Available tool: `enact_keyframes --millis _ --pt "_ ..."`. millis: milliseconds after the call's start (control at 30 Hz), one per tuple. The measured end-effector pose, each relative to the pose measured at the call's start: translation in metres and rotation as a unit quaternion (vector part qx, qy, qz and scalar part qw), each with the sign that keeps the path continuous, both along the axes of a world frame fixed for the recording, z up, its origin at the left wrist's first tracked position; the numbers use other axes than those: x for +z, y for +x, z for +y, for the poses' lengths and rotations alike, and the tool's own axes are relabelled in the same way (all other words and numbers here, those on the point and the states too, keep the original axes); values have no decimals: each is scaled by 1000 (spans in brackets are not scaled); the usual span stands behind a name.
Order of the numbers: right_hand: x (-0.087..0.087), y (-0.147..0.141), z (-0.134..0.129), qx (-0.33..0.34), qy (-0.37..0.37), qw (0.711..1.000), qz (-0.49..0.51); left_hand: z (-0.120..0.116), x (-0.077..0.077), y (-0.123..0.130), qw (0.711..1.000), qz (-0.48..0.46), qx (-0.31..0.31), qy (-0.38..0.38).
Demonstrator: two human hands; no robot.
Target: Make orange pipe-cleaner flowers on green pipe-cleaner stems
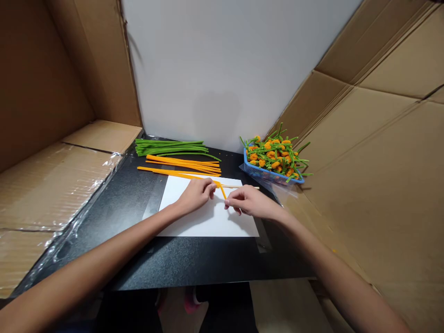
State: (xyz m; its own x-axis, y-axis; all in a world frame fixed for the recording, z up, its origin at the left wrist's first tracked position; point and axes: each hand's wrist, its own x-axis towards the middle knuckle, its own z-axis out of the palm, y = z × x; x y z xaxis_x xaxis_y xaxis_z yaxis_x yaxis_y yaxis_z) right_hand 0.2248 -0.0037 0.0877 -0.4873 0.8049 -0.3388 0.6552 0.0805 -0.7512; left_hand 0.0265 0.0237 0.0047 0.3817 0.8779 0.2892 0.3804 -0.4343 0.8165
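Note:
Over a white sheet of paper [208, 224], my left hand [199, 193] pinches an orange fuzzy stem [223, 190] together with a thin wooden stick [251, 187]. The stem bends down at the stick, and its lower end lies between the fingertips of my right hand [244, 201], which are closed on it. To the right, the stick's pale end sticks out past my right hand. Several loose orange stems [183, 163] lie behind the paper, and a bundle of green stems [169, 148] rests beyond them.
A blue basket [272, 175] at the back right holds several orange pieces with green stems, with clear plastic [287, 189] under it. Cardboard walls [364, 152] flank the black table [156, 263], and a white panel [225, 69] stands behind. Cardboard [52, 185] covers the left side.

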Motion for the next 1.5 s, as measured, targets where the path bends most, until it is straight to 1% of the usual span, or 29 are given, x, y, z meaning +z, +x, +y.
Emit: enact_keyframes --millis 67,100,133,200,267,300,367,400,433,467,533,567,600,633,700,767,833,900,967,1033,1100,1167,1233,1300,1367,1400,1433,1467,1500 --pt "-15 2 0 4 12 1000 -18 0 -1 2 998 -55 -7 -37" --pt "-22 4 1 -5 6 1000 -13 0 -2 3 993 -90 -29 -66" --pt "-29 8 5 -14 -11 1000 0 0 -3 4 985 -125 -65 -99" --pt "-38 18 14 -29 -64 997 33 0 -3 4 958 -174 -156 -167" --pt "-41 29 25 -31 -127 990 57 0 1 1 931 -170 -248 -208" --pt "-40 35 30 -34 -150 986 59 0 3 -1 922 -147 -288 -212" --pt "-31 42 37 -45 -162 983 68 -1 7 -5 917 -73 -344 -190" --pt "-24 43 39 -53 -155 984 72 -2 8 -6 922 -27 -351 -163" --pt "-16 42 39 -57 -141 985 76 -3 8 -6 933 18 -335 -128" --pt "-8 40 36 -55 -123 988 75 -4 7 -5 949 60 -296 -88" --pt "8 31 28 -38 -73 995 62 -5 3 -3 976 125 -177 -6" --pt "14 25 22 -24 -54 997 53 -6 1 -1 983 140 -117 25" --pt "17 19 16 -12 -30 999 40 -6 -1 0 987 139 -67 47" --pt "17 15 11 -1 -11 1000 23 -5 -2 1 990 123 -32 56" --pt "10 10 5 14 11 1000 -16 -4 -1 2 998 52 0 45" --pt "-3 12 5 1 5 999 -41 -1 0 1 999 -30 -22 3" --pt "-17 20 11 -41 -22 998 -36 2 1 1 989 -108 -73 -68" --pt "-27 30 18 -97 -53 994 -13 4 0 1 962 -195 -105 -158" --pt "-32 40 24 -133 -74 988 7 4 -2 3 927 -265 -122 -234" --pt "-32 46 27 -129 -90 987 17 2 -4 5 897 -297 -155 -287" --pt "-32 48 27 -101 -104 989 14 -3 -4 9 870 -316 -191 -327" --pt "-32 46 26 -75 -106 991 7 -10 -4 14 843 -344 -200 -361" --pt "-34 40 24 -57 -99 993 10 -15 -3 16 822 -365 -202 -387" --pt "-35 35 24 -46 -85 995 25 -18 -1 16 810 -360 -224 -406" --pt "-32 32 26 -36 -77 996 34 -19 1 14 810 -323 -268 -410" --pt "-29 32 29 -33 -77 996 32 -18 3 12 817 -292 -292 -402" --pt "-24 33 31 -34 -79 996 28 -16 4 10 832 -250 -315 -382" --pt "-18 35 34 -39 -80 996 21 -15 6 7 855 -196 -333 -346" --pt "-11 37 36 -50 -75 996 16 -13 7 5 884 -134 -339 -292"
